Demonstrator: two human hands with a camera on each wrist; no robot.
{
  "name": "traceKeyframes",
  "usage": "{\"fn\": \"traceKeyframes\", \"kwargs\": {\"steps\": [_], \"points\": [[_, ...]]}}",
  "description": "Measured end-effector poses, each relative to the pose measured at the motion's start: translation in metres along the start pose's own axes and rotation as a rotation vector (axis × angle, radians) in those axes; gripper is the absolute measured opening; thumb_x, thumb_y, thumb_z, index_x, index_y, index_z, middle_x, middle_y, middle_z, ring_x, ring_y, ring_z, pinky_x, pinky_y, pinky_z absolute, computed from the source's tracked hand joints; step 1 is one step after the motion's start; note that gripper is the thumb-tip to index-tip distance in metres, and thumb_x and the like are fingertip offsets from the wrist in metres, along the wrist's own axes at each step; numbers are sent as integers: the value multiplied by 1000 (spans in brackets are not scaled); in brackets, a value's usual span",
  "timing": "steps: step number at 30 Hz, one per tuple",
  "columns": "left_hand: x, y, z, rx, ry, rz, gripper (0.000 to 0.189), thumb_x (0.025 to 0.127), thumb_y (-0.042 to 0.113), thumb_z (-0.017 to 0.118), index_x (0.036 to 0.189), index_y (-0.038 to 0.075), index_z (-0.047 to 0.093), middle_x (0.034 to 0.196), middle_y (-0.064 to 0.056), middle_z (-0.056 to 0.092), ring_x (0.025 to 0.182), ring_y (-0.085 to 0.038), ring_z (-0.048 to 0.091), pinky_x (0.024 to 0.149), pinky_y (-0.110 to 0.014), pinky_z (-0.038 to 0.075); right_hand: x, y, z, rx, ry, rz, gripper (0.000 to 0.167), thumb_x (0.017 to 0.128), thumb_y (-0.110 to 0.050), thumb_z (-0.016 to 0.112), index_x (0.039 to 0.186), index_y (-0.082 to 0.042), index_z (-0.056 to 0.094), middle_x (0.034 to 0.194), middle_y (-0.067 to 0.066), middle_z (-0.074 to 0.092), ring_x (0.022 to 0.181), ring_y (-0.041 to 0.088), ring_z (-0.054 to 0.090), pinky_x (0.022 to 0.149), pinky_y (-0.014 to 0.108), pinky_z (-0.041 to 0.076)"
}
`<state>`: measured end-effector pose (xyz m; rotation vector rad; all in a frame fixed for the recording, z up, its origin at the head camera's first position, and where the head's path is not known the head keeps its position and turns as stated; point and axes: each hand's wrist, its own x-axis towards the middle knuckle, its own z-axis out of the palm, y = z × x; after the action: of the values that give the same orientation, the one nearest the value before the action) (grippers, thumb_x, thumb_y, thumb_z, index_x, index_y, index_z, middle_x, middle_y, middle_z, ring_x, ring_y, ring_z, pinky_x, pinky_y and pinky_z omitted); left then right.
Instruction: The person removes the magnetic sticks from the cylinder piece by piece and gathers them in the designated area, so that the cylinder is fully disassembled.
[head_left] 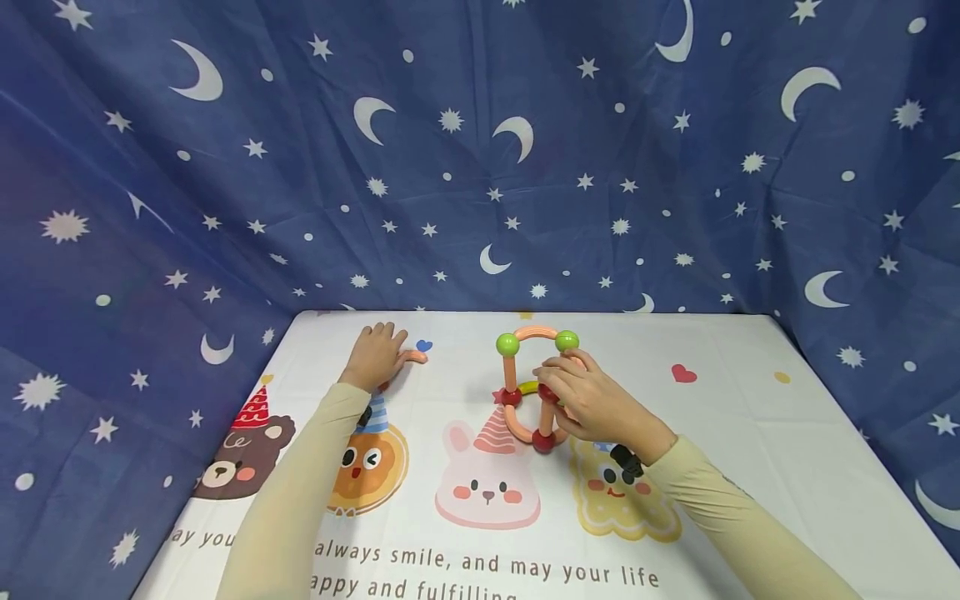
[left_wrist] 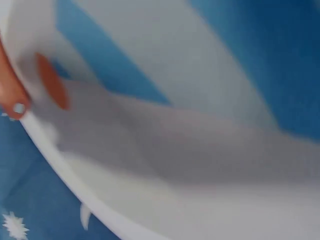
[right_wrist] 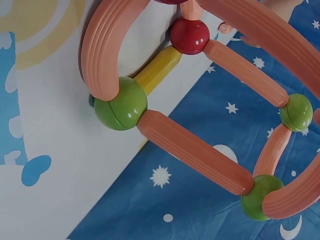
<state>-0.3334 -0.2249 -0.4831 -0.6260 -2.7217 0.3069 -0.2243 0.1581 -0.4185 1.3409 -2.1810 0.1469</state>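
A toy frame of magnetic rods and balls (head_left: 510, 371) stands on the table, built from orange rods, a yellow rod (right_wrist: 159, 69), green balls (right_wrist: 121, 104) and red balls (right_wrist: 190, 36). My right hand (head_left: 596, 404) grips its right side, fingers and thumb around the parts near a red ball (head_left: 543, 442). Over at the left, my left hand (head_left: 377, 357) is low over the table. A loose curved orange rod (head_left: 416, 357) sticks out beside its thumb; the hand covers the rod's other end. In the left wrist view, an orange rod (left_wrist: 10, 92) shows a metal tip.
The white tablecloth (head_left: 712, 433) carries printed cartoon animals, hearts and lettering. A blue curtain (head_left: 450, 217) with moons and stars rises behind the table's back edge and along its left side.
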Motion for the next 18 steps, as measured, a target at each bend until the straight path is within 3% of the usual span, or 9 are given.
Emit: {"fn": "traceKeyframes", "kwargs": {"steps": [8, 14, 18], "points": [[-6, 27, -26, -44, 225, 49, 29, 85, 30, 66, 100, 7, 60, 90, -13, 58, 82, -30, 57, 76, -43, 46, -1, 2, -1, 17, 19, 15, 40, 69, -14, 71, 106, -7, 61, 105, 9, 63, 106, 29, 54, 95, 51, 38], [-12, 73, -64, -63, 425, 131, 19, 79, 21, 68, 91, 7, 62, 86, -9, 59, 77, -25, 57, 75, -39, 47, -3, 5, -4, 35, 25, 12, 45, 67, -14, 75, 110, -9, 62, 103, 7, 63, 105, 27, 54, 93, 52, 37], [-13, 108, -86, -92, 500, 219, 17, 79, 24, 67, 89, 10, 63, 83, -5, 59, 75, -21, 56, 74, -35, 47, -5, 6, -4, 55, 20, 34, 52, 66, -10, 74, 115, -5, 58, 107, 8, 65, 107, 27, 55, 95, 53, 37]]}}
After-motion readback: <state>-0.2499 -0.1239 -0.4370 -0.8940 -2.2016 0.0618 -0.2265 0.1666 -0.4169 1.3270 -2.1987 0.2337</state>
